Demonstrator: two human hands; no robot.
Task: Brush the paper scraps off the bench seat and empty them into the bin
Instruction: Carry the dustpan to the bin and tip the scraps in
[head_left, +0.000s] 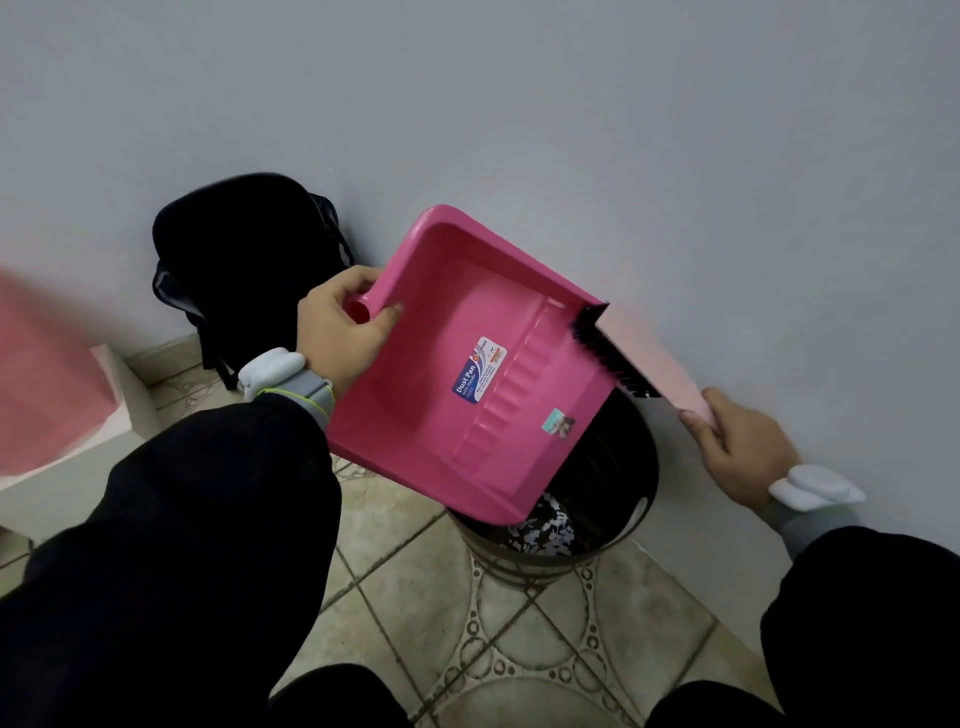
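My left hand (343, 327) grips the handle of a pink dustpan (457, 374), which is tilted with its lip down over a dark round bin (618, 525) standing against the wall. White paper scraps (545, 530) lie inside the bin, below the pan's lip. My right hand (737, 452) holds the pale pink handle of a brush (613, 358); its black bristles rest against the dustpan's right edge. One small scrap (558, 423) still clings near the pan's ribbed lip.
A black backpack (244, 260) leans on the grey wall to the left of the bin. The bench's pink seat (41, 374) and its white base (104, 447) are at the far left. Patterned floor tiles (467, 623) spread below.
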